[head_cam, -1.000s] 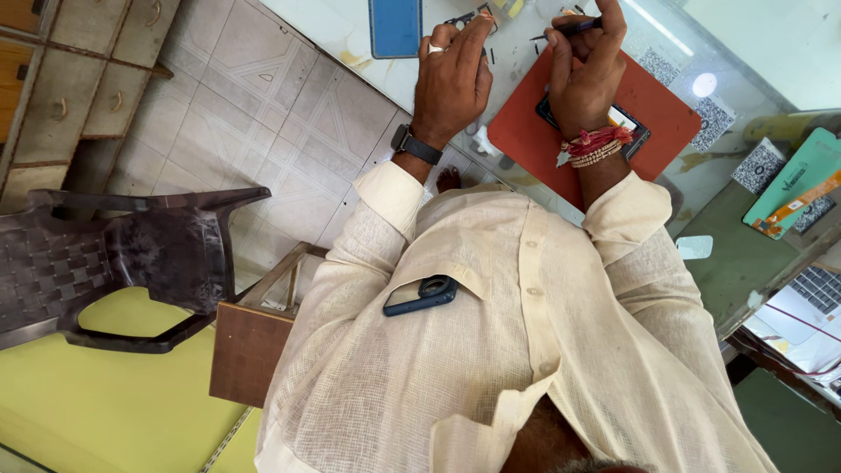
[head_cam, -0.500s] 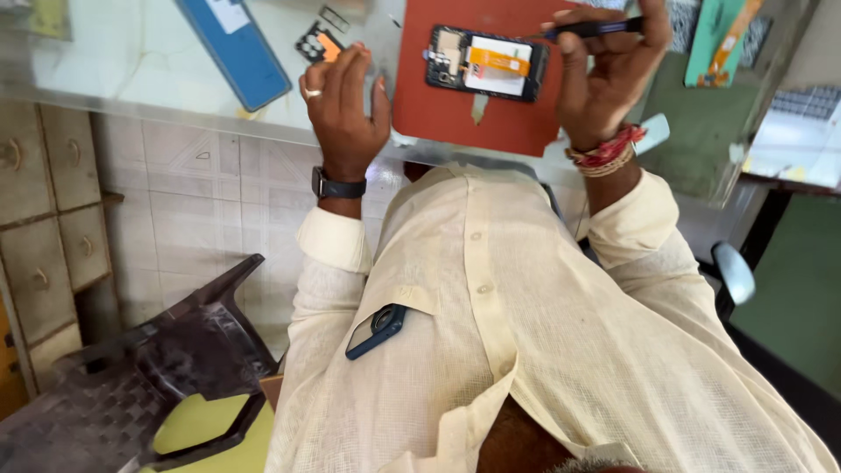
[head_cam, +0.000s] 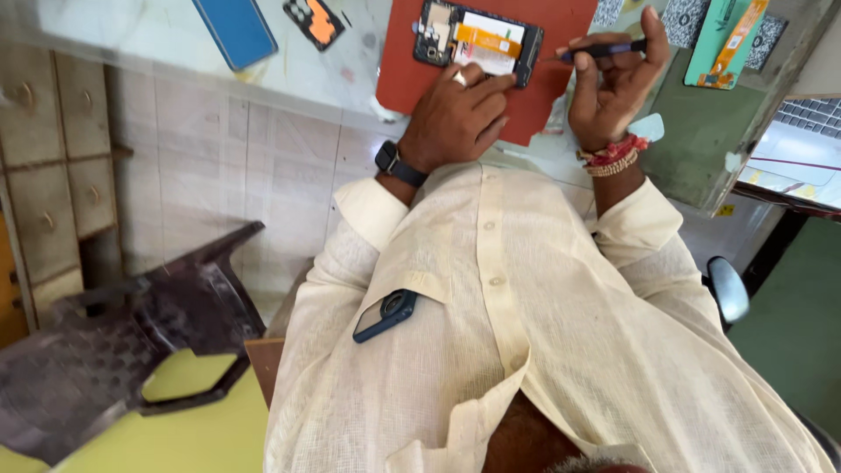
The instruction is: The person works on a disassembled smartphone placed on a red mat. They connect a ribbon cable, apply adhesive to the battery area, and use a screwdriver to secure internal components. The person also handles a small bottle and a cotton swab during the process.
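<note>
Working over a red-brown mat (head_cam: pixel 412 79) on pale worktop (head_cam: pixel 158 39), w/ opened phone (head_cam: pixel 477 42) lying flat near mat's far edge, back off, orange flex strip and dark board exposed. Left hand (head_cam: pixel 455 118) resting on mat just beside phone, fingers stretched together, tips touching phone's near edge to pin it. Right hand (head_cam: pixel 613 83) raised just right of phone, thumb and fingers pinching thin dark tool (head_cam: pixel 604 50), tip aimed at phone's right end, not yet touching. Best kept: phone flat and pinned, tool angle shallow, light pressure near flex, wrist braced on mat. Blue back cover (head_cam: pixel 235 31) and small orange-black part (head_cam: pixel 314 19) lying well apart to left; 2nd phone (head_cam: pixel 385 315) poking from shirt pocket.
</note>
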